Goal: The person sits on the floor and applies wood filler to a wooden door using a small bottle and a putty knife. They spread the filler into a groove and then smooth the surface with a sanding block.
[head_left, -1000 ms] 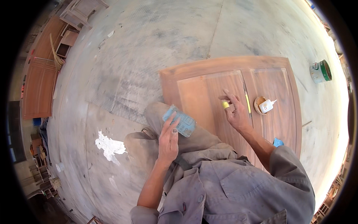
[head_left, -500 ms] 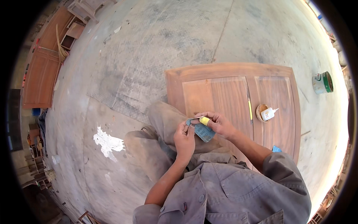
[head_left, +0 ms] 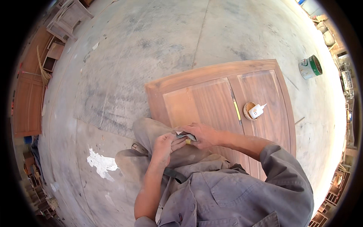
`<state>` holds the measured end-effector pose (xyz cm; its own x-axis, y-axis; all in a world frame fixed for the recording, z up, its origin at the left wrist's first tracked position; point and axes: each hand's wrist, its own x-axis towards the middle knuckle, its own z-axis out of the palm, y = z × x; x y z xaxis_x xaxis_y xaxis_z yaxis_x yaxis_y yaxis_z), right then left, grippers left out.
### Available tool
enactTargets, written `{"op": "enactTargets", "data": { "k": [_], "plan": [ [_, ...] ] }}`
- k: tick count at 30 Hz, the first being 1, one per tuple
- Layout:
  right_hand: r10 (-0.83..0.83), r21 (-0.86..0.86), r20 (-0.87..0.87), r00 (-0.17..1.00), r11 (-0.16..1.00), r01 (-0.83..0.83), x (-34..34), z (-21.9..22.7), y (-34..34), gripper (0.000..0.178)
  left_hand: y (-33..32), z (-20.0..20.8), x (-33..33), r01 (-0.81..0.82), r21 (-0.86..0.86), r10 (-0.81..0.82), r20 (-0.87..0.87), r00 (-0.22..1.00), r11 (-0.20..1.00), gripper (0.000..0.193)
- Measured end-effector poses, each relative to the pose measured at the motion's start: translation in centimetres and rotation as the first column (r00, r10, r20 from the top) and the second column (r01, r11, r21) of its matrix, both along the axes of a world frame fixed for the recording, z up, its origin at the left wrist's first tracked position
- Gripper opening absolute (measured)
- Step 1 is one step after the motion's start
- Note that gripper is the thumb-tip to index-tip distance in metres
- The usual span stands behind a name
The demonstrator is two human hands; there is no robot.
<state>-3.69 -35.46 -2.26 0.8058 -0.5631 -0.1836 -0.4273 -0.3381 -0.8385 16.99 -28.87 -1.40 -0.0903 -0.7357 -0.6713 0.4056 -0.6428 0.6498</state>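
Note:
Over my lap, my left hand (head_left: 163,147) and my right hand (head_left: 203,135) come together on a small grey-blue piece of sandpaper (head_left: 186,136). It is bent between them, and a pale edge shows on its left. Fingers of both hands close on it and cover much of it. A yellow band (head_left: 188,141) shows at the fingers just below the paper, apparently wrapped round one of them. Beyond my hands a brown wooden panelled door (head_left: 211,96) lies flat, partly hidden by my leg and right forearm.
On the door rest a slim yellow-and-black tool (head_left: 236,109) and a small round bowl (head_left: 247,107) with a white nozzle bottle (head_left: 256,111) on it. A green-and-white bucket (head_left: 310,67) stands far right. White spill (head_left: 101,163) marks the floor at left; a broom (head_left: 42,70) leans beyond.
The sandpaper, spread with its spotted blue side showing before, is now bent small between my fingers. My hands have moved left and lower in view, and the whole view has shifted.

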Motion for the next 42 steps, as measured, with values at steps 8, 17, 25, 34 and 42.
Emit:
{"op": "enactTargets", "data": {
  "k": [8,17,25,34,42],
  "plan": [
    [-0.474,-0.218,0.016,0.880,0.858,0.466,-9.7,-5.7,-8.3,0.062,5.9,0.7,17.5,0.376,-0.172,0.188,0.982,-0.006,0.910,0.034],
    [-0.317,-0.631,-0.014,0.948,0.739,0.237,-4.5,-9.7,-12.3,0.063,11.9,-6.4,22.6,0.096,0.009,-0.015,0.998,0.067,0.995,0.032],
    [-0.226,-0.602,-0.026,0.974,0.781,0.165,-3.1,-9.9,-13.3,0.057,11.4,-6.8,23.2,0.037,0.041,-0.042,0.999,0.018,0.998,0.033],
    [-0.195,-0.550,-0.040,0.980,0.823,0.141,-3.8,-10.2,-15.6,0.052,9.9,-6.3,22.3,0.018,0.070,-0.070,0.998,0.006,0.997,0.033],
    [-0.122,-0.503,-0.066,0.990,0.861,0.072,-3.3,-9.5,-16.1,0.052,9.2,-6.9,21.7,0.035,0.070,-0.071,0.997,0.037,0.997,0.032]
  ]
}}
